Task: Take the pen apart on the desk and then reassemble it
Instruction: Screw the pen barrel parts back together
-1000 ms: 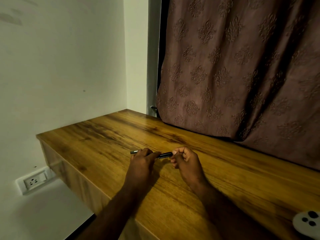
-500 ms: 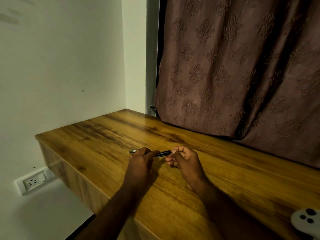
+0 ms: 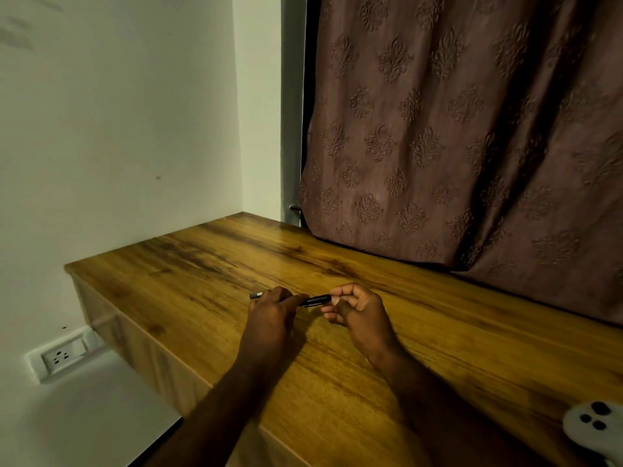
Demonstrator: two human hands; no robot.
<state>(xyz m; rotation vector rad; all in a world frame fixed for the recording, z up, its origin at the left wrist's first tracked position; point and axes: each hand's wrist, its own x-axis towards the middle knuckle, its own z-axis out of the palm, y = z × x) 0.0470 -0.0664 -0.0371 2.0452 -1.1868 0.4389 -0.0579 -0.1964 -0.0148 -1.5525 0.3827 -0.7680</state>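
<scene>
A dark pen (image 3: pixel 315 300) lies level just above the wooden desk (image 3: pixel 188 278), held between both hands. My left hand (image 3: pixel 273 315) grips the pen's left part, and a silvery end (image 3: pixel 256 295) sticks out past its knuckles. My right hand (image 3: pixel 357 311) pinches the pen's right end with thumb and forefinger, the other fingers curled under. The stretch of the barrel inside my left fist is hidden.
A brown patterned curtain (image 3: pixel 455 129) hangs along the desk's far side. A white device with dark buttons (image 3: pixel 596 433) lies at the desk's near right corner. The desk's left edge drops to a white wall with a socket (image 3: pixel 62 357).
The hands and the pen have hardly shifted. The right hand's fingers have turned slightly at the pen's end.
</scene>
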